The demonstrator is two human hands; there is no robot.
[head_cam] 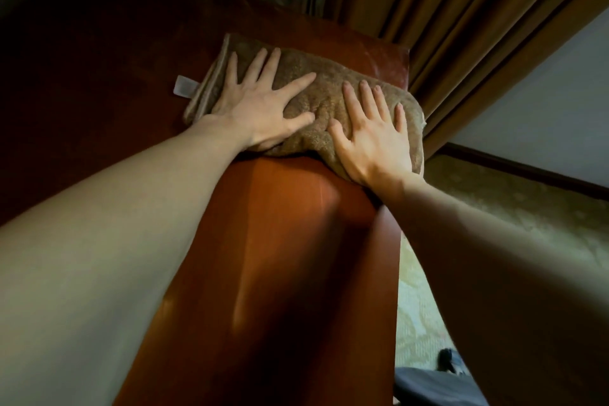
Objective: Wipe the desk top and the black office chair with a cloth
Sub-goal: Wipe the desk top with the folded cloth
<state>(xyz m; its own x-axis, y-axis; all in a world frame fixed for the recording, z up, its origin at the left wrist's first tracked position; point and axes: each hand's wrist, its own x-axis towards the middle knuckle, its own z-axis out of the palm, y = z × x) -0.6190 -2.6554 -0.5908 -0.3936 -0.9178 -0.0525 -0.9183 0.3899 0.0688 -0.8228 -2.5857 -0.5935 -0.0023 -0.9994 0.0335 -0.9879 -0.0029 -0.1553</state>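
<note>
The cloth (324,102), a folded brown towel, lies on the far right part of the desk top (290,241), and its right end already hangs a little over the right edge of the desk, near the brown curtain (461,26). This is the main risk: if the person pushes more to the right or to the far side, the cloth can slide off the polished wood and fall to the carpet (527,217), because the glossy surface probably gives little friction. The folds can also open, since nothing holds the layers together on the left end, where a small white label (185,86) sticks out. Both hands lie flat on top of the cloth with spread fingers; they press it down and do not close around it. The left hand (263,109) covers the left half and the right hand (372,138) covers the near right part, so the cloth is under the palms, not between the fingers. The black office chair is not clearly visible here.
</note>
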